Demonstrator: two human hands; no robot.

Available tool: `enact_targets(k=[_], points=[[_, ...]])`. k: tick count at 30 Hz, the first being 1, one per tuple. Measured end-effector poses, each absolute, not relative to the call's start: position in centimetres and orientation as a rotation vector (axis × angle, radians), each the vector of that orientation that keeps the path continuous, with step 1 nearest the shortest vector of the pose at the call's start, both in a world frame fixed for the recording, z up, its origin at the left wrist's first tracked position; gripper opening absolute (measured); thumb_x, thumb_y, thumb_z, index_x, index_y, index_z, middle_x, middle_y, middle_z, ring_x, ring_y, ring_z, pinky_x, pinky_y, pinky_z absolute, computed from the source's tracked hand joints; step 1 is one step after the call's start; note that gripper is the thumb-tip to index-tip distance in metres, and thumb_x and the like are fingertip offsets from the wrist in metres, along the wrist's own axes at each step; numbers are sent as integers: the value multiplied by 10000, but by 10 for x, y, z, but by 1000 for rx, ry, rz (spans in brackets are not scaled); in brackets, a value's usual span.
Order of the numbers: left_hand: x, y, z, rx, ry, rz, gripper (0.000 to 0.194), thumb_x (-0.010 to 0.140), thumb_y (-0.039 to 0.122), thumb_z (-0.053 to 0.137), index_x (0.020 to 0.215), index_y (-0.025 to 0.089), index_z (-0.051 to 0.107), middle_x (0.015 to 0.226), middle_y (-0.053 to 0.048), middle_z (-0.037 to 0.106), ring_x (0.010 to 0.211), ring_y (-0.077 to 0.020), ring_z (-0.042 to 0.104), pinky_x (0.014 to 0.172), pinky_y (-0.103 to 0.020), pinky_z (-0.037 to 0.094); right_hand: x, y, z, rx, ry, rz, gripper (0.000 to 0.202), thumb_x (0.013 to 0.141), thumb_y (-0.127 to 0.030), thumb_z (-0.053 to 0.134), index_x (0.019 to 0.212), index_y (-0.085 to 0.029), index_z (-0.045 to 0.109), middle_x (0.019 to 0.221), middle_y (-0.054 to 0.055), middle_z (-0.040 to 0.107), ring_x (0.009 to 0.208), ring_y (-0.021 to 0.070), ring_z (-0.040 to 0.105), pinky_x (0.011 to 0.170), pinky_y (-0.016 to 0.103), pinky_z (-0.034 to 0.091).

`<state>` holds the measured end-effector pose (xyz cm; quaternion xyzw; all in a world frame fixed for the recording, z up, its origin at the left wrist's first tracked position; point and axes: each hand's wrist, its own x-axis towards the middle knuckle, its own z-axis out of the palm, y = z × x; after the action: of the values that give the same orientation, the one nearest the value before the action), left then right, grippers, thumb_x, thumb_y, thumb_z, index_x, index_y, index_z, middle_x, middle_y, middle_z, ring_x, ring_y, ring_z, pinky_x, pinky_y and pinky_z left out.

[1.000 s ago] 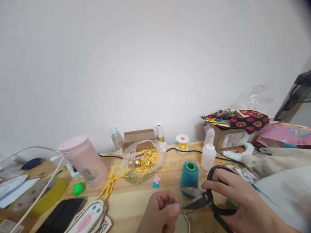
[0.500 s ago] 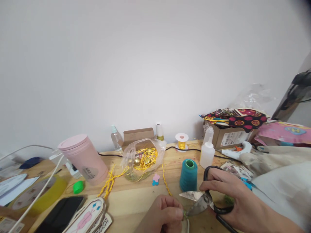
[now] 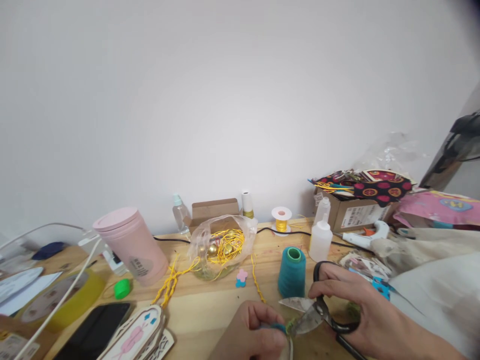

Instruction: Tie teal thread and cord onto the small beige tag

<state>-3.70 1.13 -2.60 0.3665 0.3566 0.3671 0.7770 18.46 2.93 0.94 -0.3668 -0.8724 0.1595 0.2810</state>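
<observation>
My right hand (image 3: pixel 369 312) grips black-handled scissors (image 3: pixel 308 321), its fingers through the loops. The metal blades are spread and point left. At their lower blade, my left hand (image 3: pixel 255 330) pinches yellow-green cord (image 3: pixel 290 326); a bit of blue shows between its fingers, and the rest is hidden. Just behind the blades stands a teal thread cone (image 3: pixel 291 274). A braided yellow cord (image 3: pixel 257 282) runs toward my left hand, and a small pink and blue flower piece (image 3: pixel 241 278) lies beside it.
A clear bag (image 3: pixel 198 250) holds yellow cord and gold bells. Pink tumbler (image 3: pixel 131 245), phone (image 3: pixel 93 332) and decorated wooden tags (image 3: pixel 135 337) stand or lie left. White squeeze bottle (image 3: pixel 321 241), yellow cord spool (image 3: pixel 281 220), glue gun (image 3: pixel 369 236) and cardboard box (image 3: pixel 362 212) are behind my right hand.
The lower scissor blade has shifted slightly at the cord, and more yellow-green cord shows beside it. A bit of blue now shows between my left fingers. The view has moved slightly.
</observation>
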Motion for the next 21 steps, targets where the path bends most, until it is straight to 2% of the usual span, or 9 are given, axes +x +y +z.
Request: enact_targets(k=[7,21], points=[[-37,10,-17,817,823,782,433,407,419,788,641,171,520,321,123,409,264,0,214,296,-158,97,184,29,12,-996,-2339,402,342,597,-63,551,889,-241,560,781,2,528,716,165,535,603,253,434],[-40,16,-23,754,658,773,345,469,360,781,630,160,550,344,104,397,280,1,213,281,-140,102,186,29,10,-1002,-2331,459,377,578,-43,563,903,-234,554,801,-3,521,741,158,518,620,250,409]])
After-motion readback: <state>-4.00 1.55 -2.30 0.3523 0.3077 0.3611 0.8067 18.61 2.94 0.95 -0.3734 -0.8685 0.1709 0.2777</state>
